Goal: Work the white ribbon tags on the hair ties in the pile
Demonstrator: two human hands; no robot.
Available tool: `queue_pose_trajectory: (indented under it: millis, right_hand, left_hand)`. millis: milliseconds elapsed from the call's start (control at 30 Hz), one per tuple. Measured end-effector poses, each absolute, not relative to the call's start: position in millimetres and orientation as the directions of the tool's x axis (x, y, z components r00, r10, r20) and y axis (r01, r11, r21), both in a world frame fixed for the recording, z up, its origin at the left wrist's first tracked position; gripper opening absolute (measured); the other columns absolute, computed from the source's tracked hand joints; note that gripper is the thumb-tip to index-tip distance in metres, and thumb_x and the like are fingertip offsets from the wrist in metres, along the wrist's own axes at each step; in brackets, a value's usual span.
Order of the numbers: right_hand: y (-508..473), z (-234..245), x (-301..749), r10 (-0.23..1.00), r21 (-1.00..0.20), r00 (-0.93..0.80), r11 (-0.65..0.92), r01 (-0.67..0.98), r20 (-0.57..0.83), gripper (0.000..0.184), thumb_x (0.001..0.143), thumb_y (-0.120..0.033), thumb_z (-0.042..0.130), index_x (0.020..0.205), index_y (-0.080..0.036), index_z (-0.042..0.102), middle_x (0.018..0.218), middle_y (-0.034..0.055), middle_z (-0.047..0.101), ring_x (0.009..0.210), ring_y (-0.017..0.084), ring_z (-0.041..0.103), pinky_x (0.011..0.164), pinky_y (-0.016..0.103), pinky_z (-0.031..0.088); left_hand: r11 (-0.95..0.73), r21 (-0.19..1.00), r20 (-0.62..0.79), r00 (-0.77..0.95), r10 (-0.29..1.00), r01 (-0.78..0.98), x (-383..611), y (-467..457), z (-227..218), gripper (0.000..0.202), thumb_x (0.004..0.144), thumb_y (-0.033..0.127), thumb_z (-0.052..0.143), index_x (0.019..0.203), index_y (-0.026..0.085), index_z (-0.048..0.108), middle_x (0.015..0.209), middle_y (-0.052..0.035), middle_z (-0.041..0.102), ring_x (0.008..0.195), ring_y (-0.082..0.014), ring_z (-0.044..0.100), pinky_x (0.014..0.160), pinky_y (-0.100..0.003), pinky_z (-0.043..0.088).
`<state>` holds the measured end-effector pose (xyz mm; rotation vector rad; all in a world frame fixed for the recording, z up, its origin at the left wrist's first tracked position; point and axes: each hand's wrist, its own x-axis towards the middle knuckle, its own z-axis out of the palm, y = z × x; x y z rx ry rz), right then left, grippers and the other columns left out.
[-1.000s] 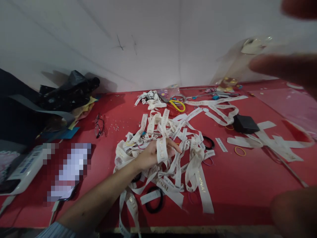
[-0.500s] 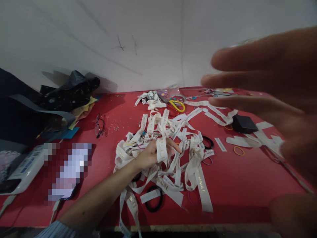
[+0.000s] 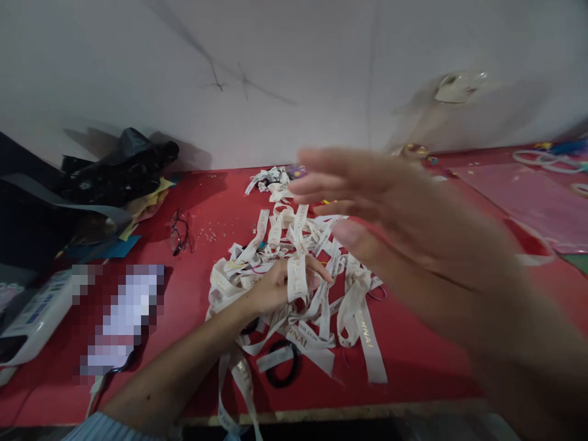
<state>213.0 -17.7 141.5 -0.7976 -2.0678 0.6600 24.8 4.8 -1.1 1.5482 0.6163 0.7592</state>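
Ribbon strip: a cream printed ribbon strip (image 3: 297,277) is draped over the left hand's fingers, mid-table, above the ribbon pile (image 3: 294,275).
Left hand: the left hand (image 3: 275,285) reaches in from near left, forearm low, fingers curled round the strip.
Right hand: the right hand (image 3: 404,226) is blurred, raised near the camera, fingers spread, holding nothing.
Table: a red table (image 3: 220,208).
Left side: eyeglasses (image 3: 179,231) lie left of the pile.
Near edge: a black hair tie (image 3: 282,370).
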Motion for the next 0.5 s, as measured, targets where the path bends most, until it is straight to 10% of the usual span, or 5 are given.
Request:
queue_pose_trajectory:
  millis: [300,500]
  right_hand:
    - [25,35,192,0.762,-0.791,-0.461,0.583,0.185,0.454,0.049,0.085,0.0,0.034,0.115,-0.024,0.064,0.118,0.0022,0.068,0.112,0.015,0.063,0.099,0.036,0.051]
    - [20,5,197,0.697,-0.814,-0.554,0.578,0.058,0.456,0.036,0.095,-0.017,0.036,0.12,-0.022,0.061,0.12,0.0069,0.066,0.112,0.018,0.061,0.099,0.036,0.048]
  left_hand:
    - [-0.115,0.984,0.176,0.648,0.741,-0.136,29,5,12,0.025,0.085,0.039,0.065,0.088,0.015,0.074,0.087,-0.0057,0.07,0.075,-0.014,0.061,0.078,-0.025,0.048]
    - [-0.124,0.983,0.181,0.624,0.76,-0.135,28,4,20,0.032,0.083,0.045,0.067,0.081,0.014,0.074,0.073,-0.0038,0.066,0.067,-0.0125,0.057,0.07,-0.024,0.045]
